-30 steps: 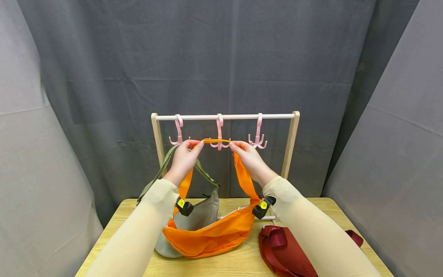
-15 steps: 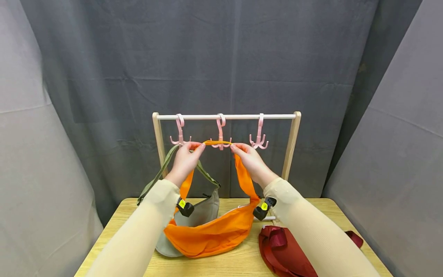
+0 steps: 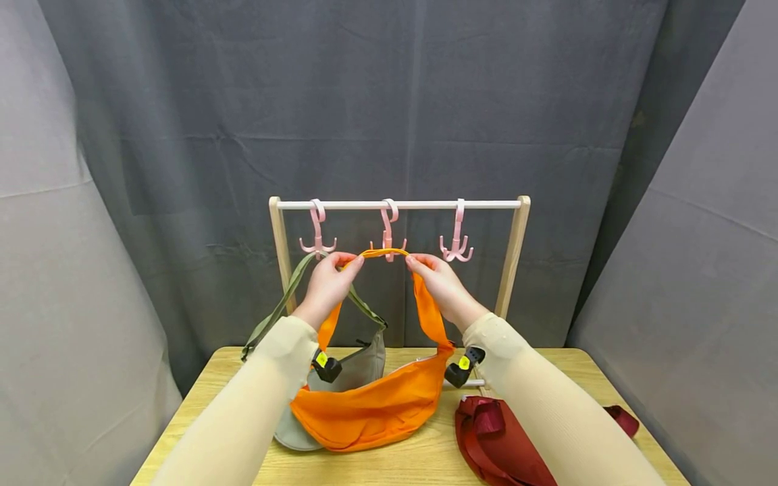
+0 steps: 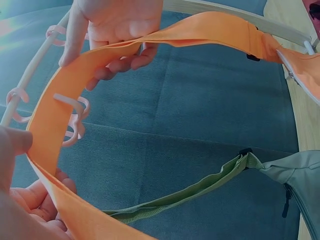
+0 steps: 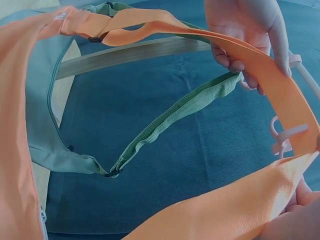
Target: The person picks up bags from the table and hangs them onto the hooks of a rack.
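Observation:
An orange sling bag (image 3: pixel 373 415) hangs from its strap (image 3: pixel 385 252), which both hands hold up level with the prongs of the middle pink hook (image 3: pixel 387 229). My left hand (image 3: pixel 328 283) pinches the strap between thumb and fingers. On the other side my right hand (image 3: pixel 442 287) pinches it the same way, leaving a short stretch between the hands. In the left wrist view a hook prong (image 4: pixel 70 101) overlaps the strap's inner face. Behind the orange bag, a grey-green bag (image 3: pixel 362 370) hangs by its green strap (image 3: pixel 365 307) at the left hook (image 3: pixel 317 229), partly hidden by my left hand.
A white rail (image 3: pixel 425 204) between wooden posts (image 3: pixel 513 256) carries the hooks; the right hook (image 3: pixel 457 233) bears no bag. A dark red bag (image 3: pixel 501 442) lies on the wooden table (image 3: pixel 565 368) under my right forearm. Grey curtains (image 3: pixel 547 101) close off the back and sides.
The hands and the pinched strap have sunk slightly against the middle hook. The strap between them now arches a little, and a prong shows above it. Both hands keep hold.

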{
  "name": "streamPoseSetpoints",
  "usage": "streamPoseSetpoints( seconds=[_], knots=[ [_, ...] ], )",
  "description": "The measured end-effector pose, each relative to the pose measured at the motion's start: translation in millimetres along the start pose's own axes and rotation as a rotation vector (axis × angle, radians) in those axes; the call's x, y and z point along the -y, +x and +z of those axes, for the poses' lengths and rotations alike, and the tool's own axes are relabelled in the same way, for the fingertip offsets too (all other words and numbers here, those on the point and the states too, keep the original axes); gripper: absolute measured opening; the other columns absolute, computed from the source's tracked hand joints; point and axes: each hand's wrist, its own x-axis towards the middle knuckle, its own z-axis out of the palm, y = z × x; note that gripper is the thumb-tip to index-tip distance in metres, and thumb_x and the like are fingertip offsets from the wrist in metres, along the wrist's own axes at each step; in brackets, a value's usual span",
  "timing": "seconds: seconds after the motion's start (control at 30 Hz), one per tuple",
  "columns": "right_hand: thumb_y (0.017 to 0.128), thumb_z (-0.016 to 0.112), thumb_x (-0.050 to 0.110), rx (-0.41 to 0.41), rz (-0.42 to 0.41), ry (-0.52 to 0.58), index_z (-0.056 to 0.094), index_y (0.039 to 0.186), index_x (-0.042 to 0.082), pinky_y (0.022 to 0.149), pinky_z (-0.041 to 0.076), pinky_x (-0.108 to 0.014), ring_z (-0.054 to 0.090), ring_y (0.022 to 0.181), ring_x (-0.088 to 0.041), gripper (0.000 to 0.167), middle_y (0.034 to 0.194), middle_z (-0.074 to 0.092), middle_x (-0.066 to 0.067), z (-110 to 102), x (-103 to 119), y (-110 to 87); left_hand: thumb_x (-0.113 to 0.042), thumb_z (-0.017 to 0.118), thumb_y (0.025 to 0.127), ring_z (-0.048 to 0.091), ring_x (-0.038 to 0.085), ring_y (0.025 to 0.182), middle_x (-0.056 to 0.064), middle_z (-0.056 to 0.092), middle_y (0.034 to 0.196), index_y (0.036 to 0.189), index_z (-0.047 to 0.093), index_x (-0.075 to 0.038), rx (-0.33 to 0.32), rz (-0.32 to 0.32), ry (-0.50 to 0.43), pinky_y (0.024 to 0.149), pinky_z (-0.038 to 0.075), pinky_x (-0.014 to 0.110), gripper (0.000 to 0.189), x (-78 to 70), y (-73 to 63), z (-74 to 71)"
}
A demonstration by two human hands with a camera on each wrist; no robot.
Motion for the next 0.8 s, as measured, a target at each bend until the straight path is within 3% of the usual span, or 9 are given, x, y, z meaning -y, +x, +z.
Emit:
streamPoseSetpoints(
  seconds=[0.27, 0.57, 0.8],
  knots=[
    [0.108, 0.054, 0.034, -0.002, 0.000, -0.008, 0.050, 0.147, -0.001, 0.089, 0.051, -0.027, 0.055, 0.107, -0.025, 0.053, 0.130, 0.056, -0.019, -2.7, -3.8, 3.1, -0.034, 0.068, 0.100, 0.059, 0.032, 0.102, 0.018, 0.066, 0.115, 0.125, 0.067, -0.001, 0.005, 0.000, -0.003, 0.094, 0.050, 0.040, 0.041, 1.5, 0.9, 4.2],
    [0.107, 0.055, 0.034, -0.006, 0.010, -0.019, 0.052, 0.146, 0.000, 0.093, 0.052, -0.031, 0.055, 0.110, -0.027, 0.052, 0.131, 0.056, -0.019, -3.4, -6.5, 5.7, -0.032, 0.068, 0.100, 0.060, 0.032, 0.102, 0.018, 0.066, 0.117, 0.127, 0.066, -0.001, 0.016, 0.007, 0.021, 0.095, 0.052, 0.042, 0.041, 1.4, 0.1, 5.1],
    [0.108, 0.054, 0.035, -0.016, 0.017, -0.032, 0.051, 0.147, -0.001, 0.087, 0.052, -0.028, 0.055, 0.105, -0.026, 0.053, 0.127, 0.057, -0.017, -3.5, -6.7, 6.5, -0.033, 0.068, 0.099, 0.061, 0.032, 0.102, 0.018, 0.066, 0.118, 0.128, 0.065, -0.001, 0.028, 0.003, 0.036, 0.094, 0.053, 0.041, 0.043, -1.0, -1.0, 4.9]
  ],
)
